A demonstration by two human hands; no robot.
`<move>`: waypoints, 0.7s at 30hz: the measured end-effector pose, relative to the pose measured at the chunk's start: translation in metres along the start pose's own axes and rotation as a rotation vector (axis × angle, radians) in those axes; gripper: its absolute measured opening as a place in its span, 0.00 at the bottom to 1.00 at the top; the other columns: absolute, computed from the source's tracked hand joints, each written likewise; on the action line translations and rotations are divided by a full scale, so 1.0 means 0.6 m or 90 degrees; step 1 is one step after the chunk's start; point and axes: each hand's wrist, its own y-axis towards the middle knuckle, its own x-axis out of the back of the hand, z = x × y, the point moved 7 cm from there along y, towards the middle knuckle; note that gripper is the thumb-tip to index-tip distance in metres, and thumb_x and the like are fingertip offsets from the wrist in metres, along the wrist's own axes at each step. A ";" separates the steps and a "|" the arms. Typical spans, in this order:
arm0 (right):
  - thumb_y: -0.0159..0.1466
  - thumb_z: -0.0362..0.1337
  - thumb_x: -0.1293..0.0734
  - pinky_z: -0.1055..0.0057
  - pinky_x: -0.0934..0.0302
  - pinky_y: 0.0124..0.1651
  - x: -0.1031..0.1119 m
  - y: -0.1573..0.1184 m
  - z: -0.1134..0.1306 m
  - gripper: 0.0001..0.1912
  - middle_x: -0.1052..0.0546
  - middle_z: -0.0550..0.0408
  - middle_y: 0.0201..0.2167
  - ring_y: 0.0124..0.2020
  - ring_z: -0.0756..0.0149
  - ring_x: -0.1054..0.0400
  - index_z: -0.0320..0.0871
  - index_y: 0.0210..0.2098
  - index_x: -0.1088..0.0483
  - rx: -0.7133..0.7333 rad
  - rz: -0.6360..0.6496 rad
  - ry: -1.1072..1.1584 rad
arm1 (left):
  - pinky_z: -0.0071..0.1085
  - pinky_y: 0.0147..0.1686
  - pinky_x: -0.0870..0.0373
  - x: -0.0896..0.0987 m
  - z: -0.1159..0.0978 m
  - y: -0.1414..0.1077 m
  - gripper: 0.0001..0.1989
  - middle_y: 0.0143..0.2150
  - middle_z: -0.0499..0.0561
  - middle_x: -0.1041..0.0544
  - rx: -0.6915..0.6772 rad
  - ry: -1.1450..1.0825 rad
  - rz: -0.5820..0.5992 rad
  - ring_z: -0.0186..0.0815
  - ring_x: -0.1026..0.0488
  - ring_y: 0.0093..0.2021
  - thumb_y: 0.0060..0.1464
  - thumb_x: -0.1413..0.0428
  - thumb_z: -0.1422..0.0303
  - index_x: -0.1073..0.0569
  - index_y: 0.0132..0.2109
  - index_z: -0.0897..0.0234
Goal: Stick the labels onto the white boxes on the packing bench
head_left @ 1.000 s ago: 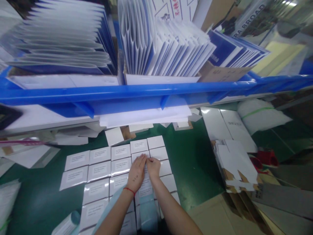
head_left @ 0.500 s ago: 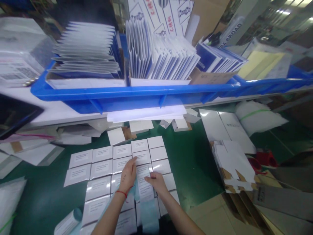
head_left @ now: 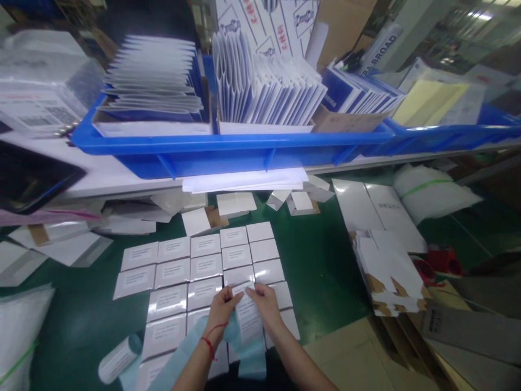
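Observation:
Between my two hands stretches a strip of white printed labels [head_left: 249,320] on pale blue backing, its top end pinched at both sides. My left hand [head_left: 222,309] closes on the strip's left edge, and my right hand [head_left: 264,304] grips the right edge. Beneath them lie rows of small white boxes [head_left: 203,267]; many bear a printed label, while those in the right column [head_left: 262,250] look plain. The blue backing trails down past my left forearm towards a label roll [head_left: 120,358] at the lower left. My forearms hide some of the nearest boxes.
A blue bin [head_left: 244,142] along the shelf holds folded white-and-blue booklets [head_left: 277,92]. Flattened white cartons [head_left: 391,266] are stacked at the right. Small open boxes [head_left: 195,221] lie behind the rows. A plastic bag [head_left: 24,326] rests at the left edge of the green table [head_left: 317,260].
My left hand has drawn back from the boxes to the strip's top edge, beside my right hand. The strip's end is now held between both hands. The view has shifted slightly.

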 end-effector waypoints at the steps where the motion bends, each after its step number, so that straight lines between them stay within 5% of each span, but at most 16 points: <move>1: 0.51 0.56 0.26 0.70 0.43 0.24 0.000 0.003 0.000 0.23 0.30 0.54 0.21 0.24 0.56 0.36 0.41 0.22 0.28 0.007 -0.001 -0.010 | 0.26 0.24 0.44 0.002 -0.001 0.002 0.28 0.20 0.44 0.38 -0.003 0.014 -0.004 0.31 0.41 0.23 0.36 0.39 0.44 0.40 0.23 0.63; 6: 0.53 0.53 0.31 0.68 0.38 0.27 -0.002 0.010 -0.001 0.20 0.26 0.51 0.24 0.27 0.53 0.32 0.40 0.29 0.24 0.057 -0.030 -0.018 | 0.28 0.24 0.50 0.013 -0.009 0.014 0.28 0.18 0.44 0.43 -0.039 0.099 -0.049 0.31 0.46 0.22 0.39 0.44 0.42 0.41 0.19 0.62; 10: 0.53 0.52 0.33 0.69 0.41 0.24 0.001 0.019 -0.003 0.18 0.28 0.53 0.21 0.25 0.54 0.34 0.42 0.24 0.26 0.071 -0.100 -0.068 | 0.31 0.28 0.44 0.027 -0.022 0.005 0.24 0.22 0.47 0.36 -0.091 0.143 -0.126 0.35 0.39 0.26 0.49 0.49 0.44 0.34 0.26 0.63; 14: 0.52 0.52 0.34 0.69 0.45 0.24 -0.002 0.033 0.003 0.19 0.30 0.54 0.18 0.23 0.55 0.35 0.43 0.19 0.28 0.072 -0.145 -0.124 | 0.35 0.35 0.34 0.036 -0.053 -0.027 0.16 0.31 0.50 0.30 -0.274 0.234 -0.208 0.39 0.32 0.33 0.60 0.51 0.55 0.32 0.35 0.63; 17: 0.53 0.55 0.36 0.68 0.47 0.24 -0.005 0.038 0.012 0.22 0.30 0.54 0.17 0.22 0.55 0.35 0.42 0.18 0.28 0.072 -0.172 -0.172 | 0.40 0.47 0.30 0.011 -0.071 -0.050 0.10 0.42 0.54 0.27 -0.465 0.352 -0.157 0.41 0.30 0.44 0.65 0.53 0.65 0.30 0.45 0.65; 21: 0.56 0.56 0.40 0.68 0.49 0.26 -0.009 0.034 0.030 0.24 0.31 0.54 0.16 0.21 0.57 0.36 0.44 0.16 0.31 0.127 -0.200 -0.266 | 0.46 0.61 0.35 -0.033 -0.056 -0.056 0.19 0.60 0.55 0.33 -0.554 0.477 -0.016 0.40 0.37 0.61 0.67 0.57 0.73 0.38 0.63 0.62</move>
